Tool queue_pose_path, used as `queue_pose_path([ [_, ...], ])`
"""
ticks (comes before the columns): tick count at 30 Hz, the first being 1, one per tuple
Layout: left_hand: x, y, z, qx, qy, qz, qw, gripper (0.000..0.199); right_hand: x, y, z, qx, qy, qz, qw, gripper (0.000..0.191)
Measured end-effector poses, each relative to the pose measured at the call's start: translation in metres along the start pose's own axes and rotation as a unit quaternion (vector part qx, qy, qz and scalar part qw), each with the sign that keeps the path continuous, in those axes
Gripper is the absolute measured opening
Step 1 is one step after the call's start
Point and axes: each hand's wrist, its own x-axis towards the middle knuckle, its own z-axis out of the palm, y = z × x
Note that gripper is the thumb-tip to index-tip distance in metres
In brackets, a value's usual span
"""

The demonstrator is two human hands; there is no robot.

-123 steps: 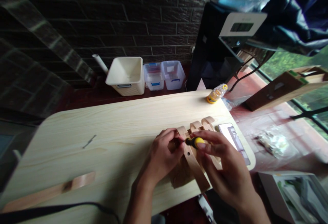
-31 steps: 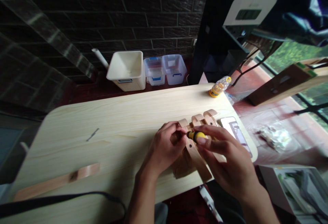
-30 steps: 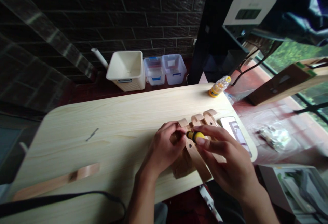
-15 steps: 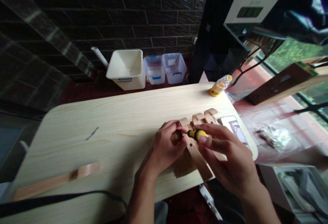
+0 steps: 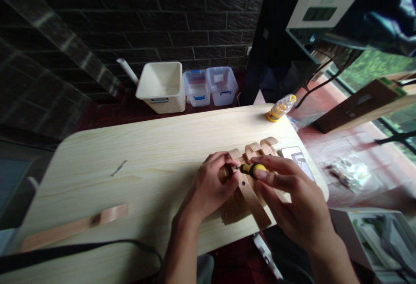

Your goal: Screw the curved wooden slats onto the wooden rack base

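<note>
Curved tan strips (image 5: 256, 208) with small dark holes lie at the table's right part, some curling up at their far ends. My left hand (image 5: 216, 184) is closed on the leftmost strip piece, thumb and fingers pinching it near its curl. In my right hand (image 5: 289, 188) is a small yellow and black screwdriver (image 5: 252, 170), gripped by the handle between thumb and fingers. Its tip points left, beside my left fingertips; the exact contact point is too small to make out. A brown piece (image 5: 234, 209) lies beneath the strips.
Another tan strip (image 5: 71, 227) and a thin dark metal piece (image 5: 118, 168) lie on the table (image 5: 156, 145) at left. A phone (image 5: 297, 158) and a yellow-capped clear bottle (image 5: 281, 108) are at right. Bins (image 5: 165, 105) stand beyond the far edge; a black strap crosses bottom left.
The whole view has shifted slightly. Both hands keep nearly the same pose, and the screwdriver handle looks slightly turned in my right fingers.
</note>
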Motion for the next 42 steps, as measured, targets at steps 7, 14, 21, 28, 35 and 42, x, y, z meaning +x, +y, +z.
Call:
queue_pose_path([
  [7, -0.002, -0.003, -0.002, -0.003, -0.008, -0.013, 1.0, 0.016, 0.0, -0.001, 0.001, 0.023, -0.008, 0.003, 1.0, 0.047],
  [14, -0.002, -0.002, -0.001, -0.001, -0.012, -0.008, 1.0, 0.016, 0.003, 0.001, 0.004, -0.009, 0.006, -0.001, 1.0, 0.048],
  [21, 0.0, -0.004, 0.003, 0.005, 0.011, 0.009, 1.0, 0.01, 0.003, -0.006, 0.005, -0.015, 0.018, 0.014, 1.0, 0.046],
  [28, 0.0, -0.004, 0.004, 0.006, 0.017, 0.009, 1.0, 0.016, 0.005, -0.01, 0.003, 0.009, -0.008, 0.011, 1.0, 0.042],
  [35, 0.0, -0.003, 0.002, 0.006, 0.011, 0.01, 1.0, 0.014, 0.004, -0.006, 0.008, 0.006, -0.002, 0.013, 1.0, 0.038],
  [42, 0.001, -0.003, 0.003, 0.018, 0.013, 0.009, 1.0, 0.014, 0.004, -0.005, 0.007, 0.006, 0.005, 0.004, 1.0, 0.045],
])
